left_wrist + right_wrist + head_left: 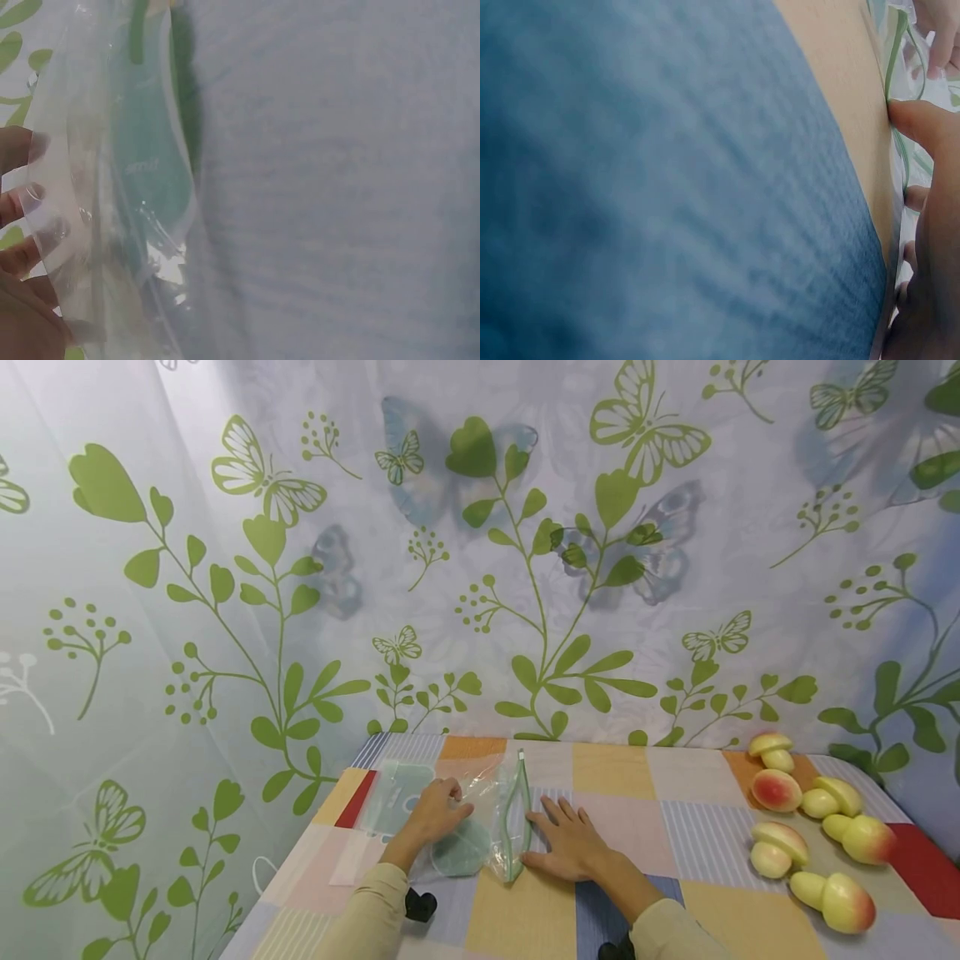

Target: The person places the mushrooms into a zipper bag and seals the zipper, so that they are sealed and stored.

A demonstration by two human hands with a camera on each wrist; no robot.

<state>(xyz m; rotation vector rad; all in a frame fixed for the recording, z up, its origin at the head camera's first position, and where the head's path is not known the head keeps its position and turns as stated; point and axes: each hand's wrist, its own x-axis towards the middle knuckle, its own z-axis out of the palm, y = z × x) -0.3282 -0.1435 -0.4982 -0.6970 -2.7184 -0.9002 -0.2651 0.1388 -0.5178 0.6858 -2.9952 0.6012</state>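
A clear zip bag (480, 787) with a green zip strip (505, 827) and pale green printed panels lies on the patchwork cloth. Its mouth faces right, and the two strips bow apart. My left hand (433, 814) is over the middle of the bag, fingers loosely bent; in the left wrist view clear film (82, 195) overlaps some of its fingertips. My right hand (566, 843) lies palm down beside the mouth with fingers spread. Its thumb (919, 120) and forefinger reach the zip edge in the right wrist view.
Several toy mushrooms, yellow with reddish caps, are grouped at the right, among them a red-capped one (777, 790) and a front one (843, 902). A patterned curtain (480, 568) hangs behind the table. The patchwork tablecloth (622, 768) covers the table.
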